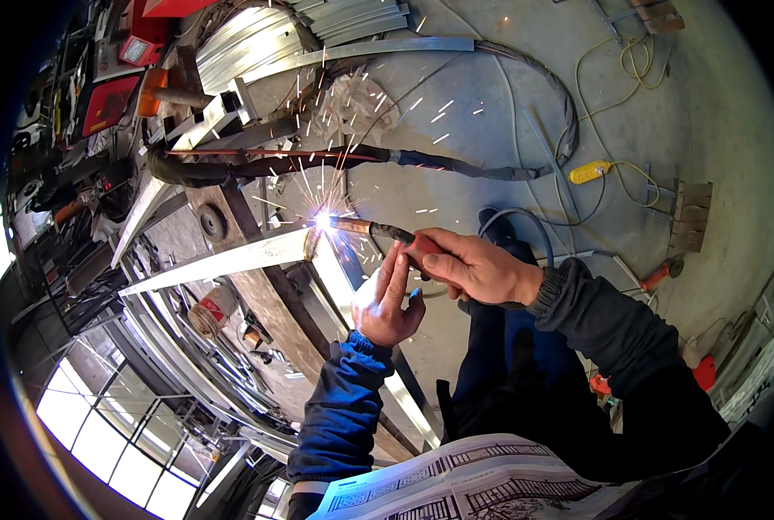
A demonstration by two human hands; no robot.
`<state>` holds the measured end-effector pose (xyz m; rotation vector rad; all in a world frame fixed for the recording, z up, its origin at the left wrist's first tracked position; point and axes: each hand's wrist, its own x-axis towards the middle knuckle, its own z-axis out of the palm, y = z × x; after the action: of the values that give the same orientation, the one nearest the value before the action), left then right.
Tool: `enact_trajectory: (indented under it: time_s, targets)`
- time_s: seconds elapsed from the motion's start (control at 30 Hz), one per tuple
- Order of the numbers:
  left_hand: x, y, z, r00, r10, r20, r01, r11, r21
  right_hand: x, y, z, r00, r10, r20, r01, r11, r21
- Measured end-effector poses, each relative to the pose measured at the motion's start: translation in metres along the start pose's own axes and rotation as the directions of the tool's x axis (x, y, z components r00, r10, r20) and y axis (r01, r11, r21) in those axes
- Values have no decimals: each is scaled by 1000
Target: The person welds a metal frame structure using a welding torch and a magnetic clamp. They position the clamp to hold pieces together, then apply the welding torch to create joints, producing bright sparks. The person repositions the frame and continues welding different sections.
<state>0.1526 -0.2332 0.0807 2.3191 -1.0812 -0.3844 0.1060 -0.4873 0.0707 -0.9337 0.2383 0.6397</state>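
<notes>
My right hand [484, 267] is closed around the red handle of a welding torch [418, 250], whose copper-coloured nozzle points left. A bright arc [324, 221] burns at the nozzle's tip and throws sparks, mostly upward. The glare hides the exact weld spot. My left hand [387, 310] is just left of the handle, with two fingers stretched up so that their tips touch the torch. Under the arc, a pale metal bar [222, 264] running left meets a second metal bar [335, 264] running toward me, forming a corner.
Beneath the bars lies a wooden beam [270, 303]. A dark cable bundle [317, 161] crosses beyond the arc. Metal strips [257, 48] and an orange-headed hammer [151, 91] are farther left. A yellow cable connector [590, 172] lies on the floor. A printed sheet [456, 481] is close to my body.
</notes>
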Motion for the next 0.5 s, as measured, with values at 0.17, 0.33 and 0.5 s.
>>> enact_trajectory:
  time_s: [0.17,0.33,0.5]
  targets:
    - [0,0,1,1000,-4,13,4,1000,-15,0,3,-1,1000,3,-5,-3,1000,-8]
    - [2,2,0,1000,-18,6,18,1000,-7,1,6,0,1000,-12,-15,12,1000,0]
    - [2,4,0,1000,-26,3,26,1000,4,1,6,0,1000,5,-14,-5,1000,6]
